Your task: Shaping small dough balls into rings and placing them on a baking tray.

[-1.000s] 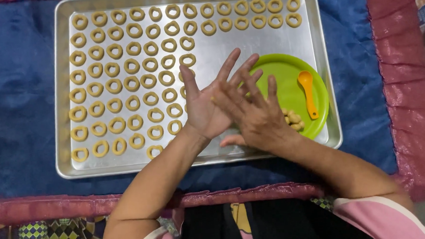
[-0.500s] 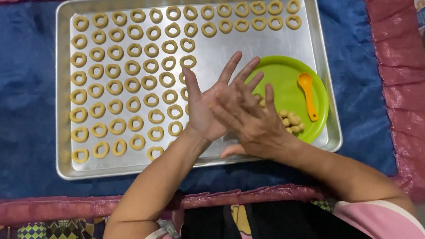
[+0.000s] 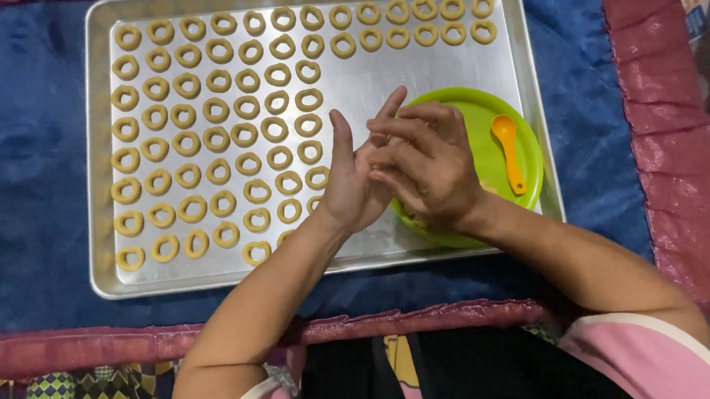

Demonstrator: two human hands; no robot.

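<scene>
My left hand (image 3: pixel 352 179) is raised palm-up over the right part of a silver baking tray (image 3: pixel 103 237), fingers stretched out. My right hand (image 3: pixel 428 165) lies across it with fingers curled onto the left palm. Anything between the palms is hidden. Both hands hover above the left edge of a green plate (image 3: pixel 480 110) that rests in the tray. An orange spoon (image 3: pixel 510 152) lies on the plate. Several ring-shaped pieces of pale dough (image 3: pixel 204 110) fill the tray's left half and top rows in neat lines.
The tray sits on a blue cloth (image 3: pixel 21 160) with a shiny pink border (image 3: pixel 667 126) at the right and near edges. A patterned mat (image 3: pixel 74 396) shows at the bottom left. Bare tray surface (image 3: pixel 437 66) lies above the plate.
My hands were crossed flat with fingers spread. Now the right fingers have curled in over the left palm, and the left hand has turned more upright.
</scene>
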